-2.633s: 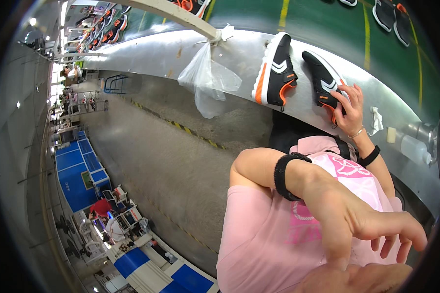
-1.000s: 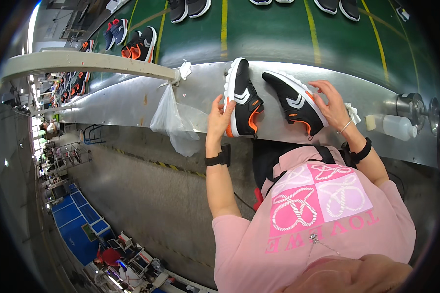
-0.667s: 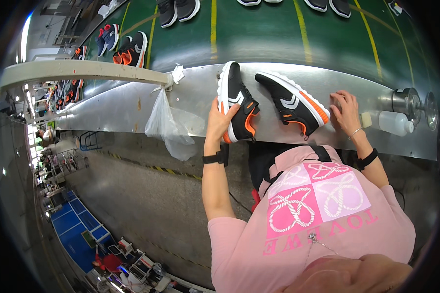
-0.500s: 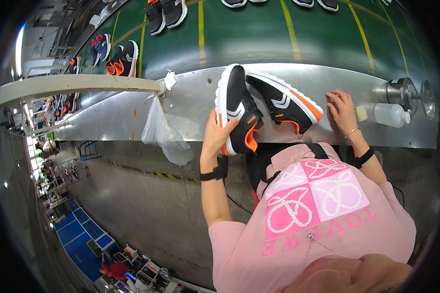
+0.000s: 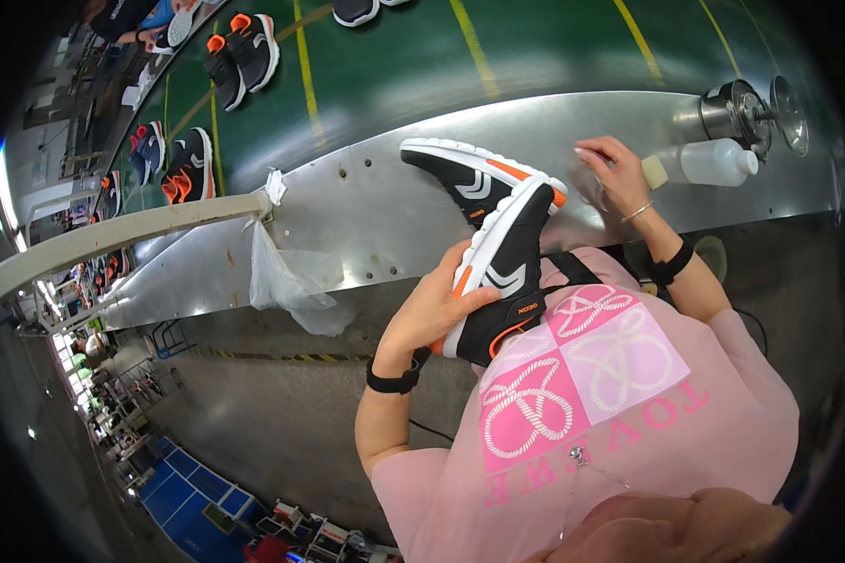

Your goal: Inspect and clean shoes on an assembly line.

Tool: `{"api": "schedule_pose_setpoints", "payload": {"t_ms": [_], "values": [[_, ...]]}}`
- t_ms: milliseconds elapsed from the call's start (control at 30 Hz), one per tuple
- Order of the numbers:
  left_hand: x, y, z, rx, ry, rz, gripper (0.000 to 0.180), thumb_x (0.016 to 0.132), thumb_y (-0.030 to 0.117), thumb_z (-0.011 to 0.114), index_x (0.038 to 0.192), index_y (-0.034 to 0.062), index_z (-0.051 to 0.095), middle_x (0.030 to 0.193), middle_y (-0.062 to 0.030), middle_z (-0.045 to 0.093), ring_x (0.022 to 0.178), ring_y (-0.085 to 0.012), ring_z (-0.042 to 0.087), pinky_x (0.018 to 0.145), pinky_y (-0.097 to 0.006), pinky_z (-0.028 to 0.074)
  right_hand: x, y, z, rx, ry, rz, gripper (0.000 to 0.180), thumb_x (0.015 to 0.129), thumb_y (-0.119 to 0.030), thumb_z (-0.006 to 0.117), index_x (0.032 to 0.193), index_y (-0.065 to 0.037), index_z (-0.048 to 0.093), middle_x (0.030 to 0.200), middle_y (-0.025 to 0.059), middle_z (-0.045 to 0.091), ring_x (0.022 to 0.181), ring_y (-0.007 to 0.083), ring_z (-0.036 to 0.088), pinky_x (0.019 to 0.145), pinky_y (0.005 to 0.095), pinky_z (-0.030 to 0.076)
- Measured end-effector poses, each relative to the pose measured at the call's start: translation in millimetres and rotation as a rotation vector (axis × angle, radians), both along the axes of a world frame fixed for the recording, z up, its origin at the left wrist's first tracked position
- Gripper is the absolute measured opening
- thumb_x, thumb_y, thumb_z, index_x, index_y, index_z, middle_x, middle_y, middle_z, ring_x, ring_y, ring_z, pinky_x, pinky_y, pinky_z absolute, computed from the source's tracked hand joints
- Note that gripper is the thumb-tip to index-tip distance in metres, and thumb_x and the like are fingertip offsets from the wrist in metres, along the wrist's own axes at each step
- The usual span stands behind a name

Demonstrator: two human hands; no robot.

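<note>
So, one black shoe [image 5: 519,249] is up, gripped along its side by my left hand [image 5: 432,305], while its mate [image 5: 449,178] lies unlifted on the metal bench [image 5: 371,220], my right hand [image 5: 620,180] half-open nearby, nothing visible in its fingers.

A grey metal bench [image 5: 385,220] is stretching beyond the grip of the left hand [image 5: 432,305], with a black, white-soled shoe [image 5: 455,178] lying on it just past that grip. Well to the grip's right, a beige block [image 5: 654,173], white bottle [image 5: 714,163] and metal canister [image 5: 730,113] are resting; farther beyond, a green belt [image 5: 385,80] is carrying dark shoes [image 5: 256,52].
</note>
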State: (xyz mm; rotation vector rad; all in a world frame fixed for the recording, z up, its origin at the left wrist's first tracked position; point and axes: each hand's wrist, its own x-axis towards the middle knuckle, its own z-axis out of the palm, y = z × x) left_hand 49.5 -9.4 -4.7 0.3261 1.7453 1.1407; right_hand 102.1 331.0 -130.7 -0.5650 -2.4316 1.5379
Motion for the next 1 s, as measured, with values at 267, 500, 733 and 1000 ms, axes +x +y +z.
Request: {"api": "schedule_pose_setpoints", "payload": {"t_ms": [267, 500, 733, 1000], "values": [[4.8, 10.4, 3.5, -0.043, 0.062, -0.042, 0.079, 0.091, 0.039, 0.072, 0.147, -0.0019, 0.033, 0.129, -0.0242, 0.059, 0.121, -0.03, 0.059, 0.102, -0.037, 0.045, -19.2, -82.1, 95.7, -0.037, 0.354, 0.474, 0.017, 0.084, -0.005, 0.072, 0.101, -0.006, 0.074, 0.098, 0.0081, 0.068, 0.088, 0.0207, 0.066, 0.077, 0.0298, 0.055], [7.6, 9.5, 3.2, -0.046, 0.105, -0.056, 0.08, 0.09, 0.041, 0.072, 0.146, 0.0003, 0.033, 0.124, -0.0279, 0.062, 0.118, -0.0371, 0.062, 0.099, -0.041, 0.047, -29.4, -90.4, 92.0, 0.251, 0.618, 0.645, 0.022, 0.074, -0.002, 0.075, 0.095, -0.009, 0.072, 0.088, 0.0033, 0.063, 0.083, 0.0234, 0.061, 0.074, 0.0327, 0.05], [4.4, 15.7, 7.6, -0.115, 0.1, -0.087, 0.08, 0.089, 0.041, 0.074, 0.145, 0.0001, 0.034, 0.123, -0.028, 0.062, 0.118, -0.0362, 0.062, 0.098, -0.04, 0.048, -38.4, -101.3, 94.7, 0.171, 0.59, 0.792, 0.017, 0.078, -0.008, 0.077, 0.093, -0.014, 0.074, 0.089, -0.0012, 0.062, 0.09, 0.0222, 0.058, 0.085, 0.0371, 0.044], [4.7, 14.2, 3.7, -0.053, 0.067, -0.07, 0.079, 0.09, 0.04, 0.074, 0.145, 0.0015, 0.033, 0.124, -0.0283, 0.061, 0.117, -0.0369, 0.062, 0.098, -0.041, 0.048, -40.9, -66.8, 84.7, 0.294, 0.49, 0.7, 0.014, 0.078, -0.011, 0.074, 0.091, -0.017, 0.074, 0.086, -0.0018, 0.059, 0.098, 0.0239, 0.057, 0.09, 0.0395, 0.04]]}}
